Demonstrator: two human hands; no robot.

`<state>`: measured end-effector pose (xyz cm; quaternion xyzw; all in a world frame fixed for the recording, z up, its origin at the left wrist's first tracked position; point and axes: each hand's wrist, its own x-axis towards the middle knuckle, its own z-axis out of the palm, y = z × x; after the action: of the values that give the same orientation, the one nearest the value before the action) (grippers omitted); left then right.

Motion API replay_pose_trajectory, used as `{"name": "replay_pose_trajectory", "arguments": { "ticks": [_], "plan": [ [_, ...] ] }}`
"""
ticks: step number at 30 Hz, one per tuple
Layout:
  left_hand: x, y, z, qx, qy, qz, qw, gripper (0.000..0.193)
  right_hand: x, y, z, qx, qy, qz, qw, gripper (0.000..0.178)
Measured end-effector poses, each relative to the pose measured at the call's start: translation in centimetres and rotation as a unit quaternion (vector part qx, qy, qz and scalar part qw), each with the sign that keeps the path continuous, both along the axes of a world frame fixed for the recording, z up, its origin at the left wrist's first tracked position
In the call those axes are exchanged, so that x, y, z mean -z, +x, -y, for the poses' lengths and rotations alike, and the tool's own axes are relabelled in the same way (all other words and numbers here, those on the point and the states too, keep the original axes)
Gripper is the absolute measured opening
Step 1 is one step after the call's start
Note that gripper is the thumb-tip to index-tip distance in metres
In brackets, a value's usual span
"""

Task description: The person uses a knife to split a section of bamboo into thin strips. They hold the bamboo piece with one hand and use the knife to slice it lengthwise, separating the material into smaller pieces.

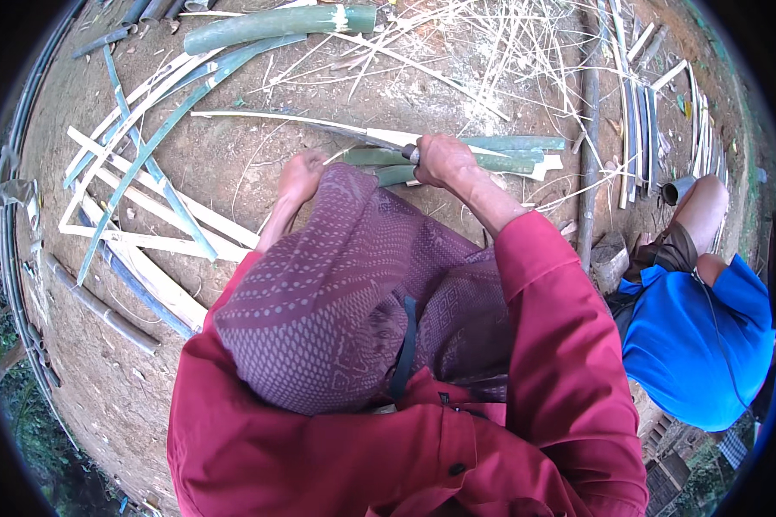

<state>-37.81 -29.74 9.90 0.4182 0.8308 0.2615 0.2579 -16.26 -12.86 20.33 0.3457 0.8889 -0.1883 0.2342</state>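
Observation:
My right hand (447, 161) is closed around the handle of a knife (353, 133), just beyond my knees. Its grey blade points left and lies along a long pale bamboo strip (263, 115); whether it cuts into the strip I cannot tell. My left hand (302, 176) is curled closed beside my left knee, lower than the blade. A thin pale end (338, 156) shows near its fingers, but what it grips is hidden. Under and behind the right hand lie several green split bamboo pieces (504, 161) on the ground.
A thick green bamboo culm (276, 28) lies at the far side. Crossed bamboo slats (147, 172) are piled on the left. Thin shavings (517, 52) litter the far ground. A long dark pole (589, 112) runs along the right. A person in a blue shirt (698, 345) sits at right.

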Motion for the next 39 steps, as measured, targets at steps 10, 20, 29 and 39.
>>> {"name": "replay_pose_trajectory", "arguments": {
  "ticks": [10,20,29,39],
  "plan": [
    [-14.9,-0.7,7.0,-0.136,0.098,-0.074,0.983,0.018,-1.1,2.5,0.5,0.016,-0.014,-0.005,1.0,0.027],
    [-30.7,5.0,-11.7,0.251,0.221,-0.386,0.86,0.033,-5.7,12.4,2.1,0.108,-0.157,0.022,0.981,0.032],
    [-10.3,6.5,-15.5,0.282,0.016,-0.278,0.918,0.03,-13.8,20.3,3.8,0.164,-0.056,0.108,0.979,0.037],
    [-0.9,5.5,-12.7,0.41,-0.094,-0.109,0.9,0.023,-18.2,25.9,3.5,0.371,0.039,-0.055,0.926,0.034]
  ]
}}
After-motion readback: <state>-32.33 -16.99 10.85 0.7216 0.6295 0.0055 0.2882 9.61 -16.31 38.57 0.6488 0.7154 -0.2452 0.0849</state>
